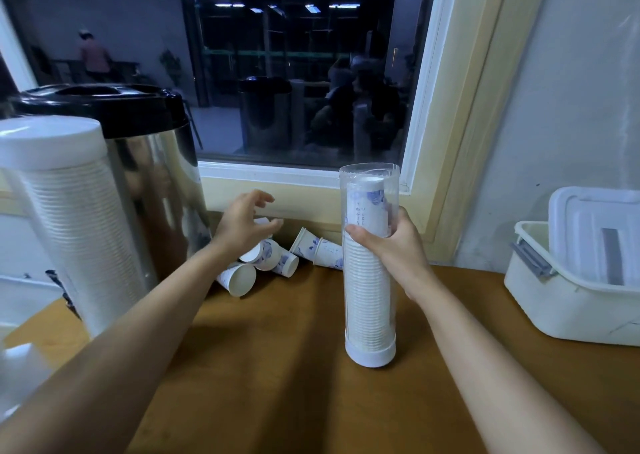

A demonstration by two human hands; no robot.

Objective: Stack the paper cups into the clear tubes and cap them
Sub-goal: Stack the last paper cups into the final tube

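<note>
As right hand (391,245) grips one tube (369,308), five cups (239,278) lie loose.

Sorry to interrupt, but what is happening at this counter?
A person is stacking paper cups into a clear tube. The right hand grips the upright, nearly full tube, which has no cap yet. The left hand, fingers spread, reaches toward the ones lying loose on their sides. A second tube on the left is already capped.

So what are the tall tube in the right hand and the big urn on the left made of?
The tube looks like clear plastic: the stacked cups show through it; its base cap is opaque white. The urn looks like polished steel, with mirror-like reflections, under a glossy black lid, probably plastic.
</note>
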